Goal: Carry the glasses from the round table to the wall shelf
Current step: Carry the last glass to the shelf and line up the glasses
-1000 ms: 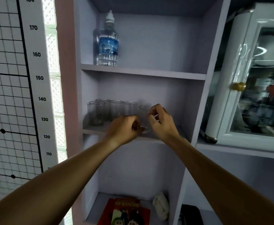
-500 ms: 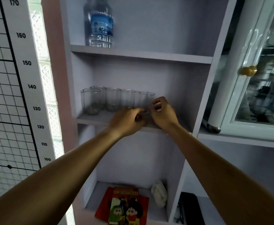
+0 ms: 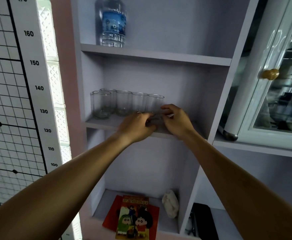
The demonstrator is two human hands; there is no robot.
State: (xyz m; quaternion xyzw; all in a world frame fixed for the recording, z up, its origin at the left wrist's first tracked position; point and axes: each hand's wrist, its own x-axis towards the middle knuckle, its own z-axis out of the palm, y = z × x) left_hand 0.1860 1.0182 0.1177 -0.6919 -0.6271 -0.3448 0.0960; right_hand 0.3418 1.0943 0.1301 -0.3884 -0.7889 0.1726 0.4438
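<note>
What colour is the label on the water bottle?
Blue, on the water bottle, in the head view.

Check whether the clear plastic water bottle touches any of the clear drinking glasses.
Apart. The head view shows the clear plastic water bottle one shelf board above the clear drinking glasses.

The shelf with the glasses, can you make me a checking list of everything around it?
Surface: middle shelf board of the pale wall shelf, holding the glasses.
Job's things: five clear glasses upright on it, four in a row and one in front at the left.
Clutter: water bottle on the shelf above; comic books and a white cloth bundle on the shelf below.
Grippers: left hand and right hand both at the base of the rightmost glass, fingers curled; the grip itself is blurred.
Cables: nothing seen.
Surroundings: height chart on the left, glass-door cabinet on the right.
</note>
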